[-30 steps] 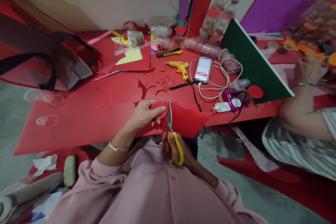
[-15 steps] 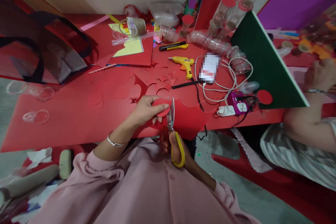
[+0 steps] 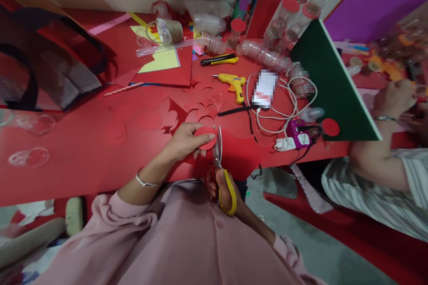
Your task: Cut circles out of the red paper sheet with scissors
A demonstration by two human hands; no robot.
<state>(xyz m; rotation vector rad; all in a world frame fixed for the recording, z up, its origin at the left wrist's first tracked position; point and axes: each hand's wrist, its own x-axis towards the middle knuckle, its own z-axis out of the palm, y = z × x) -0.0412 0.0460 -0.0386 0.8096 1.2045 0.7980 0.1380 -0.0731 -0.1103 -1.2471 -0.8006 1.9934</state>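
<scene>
Between the thumb and fingers of my left hand is a red paper circle. My right hand grips a pair of scissors by the yellow handles. The steel blades point away from me and stand right at the circle's right edge. Under and to the right of the blades spreads a larger sheet of red paper with scalloped cut edges. Cut red paper scraps lie on the table just beyond my hands.
Past the scraps lie a yellow glue gun, a cutter knife and a phone with a coiled white cable. Stacked plastic cups line the back. A green board stands at right, beside another person's arm. A bag is at left.
The view has turned slightly, so the table's items shift a little. The red circle has rotated a bit in my left hand, and the scissor blades look closer together.
</scene>
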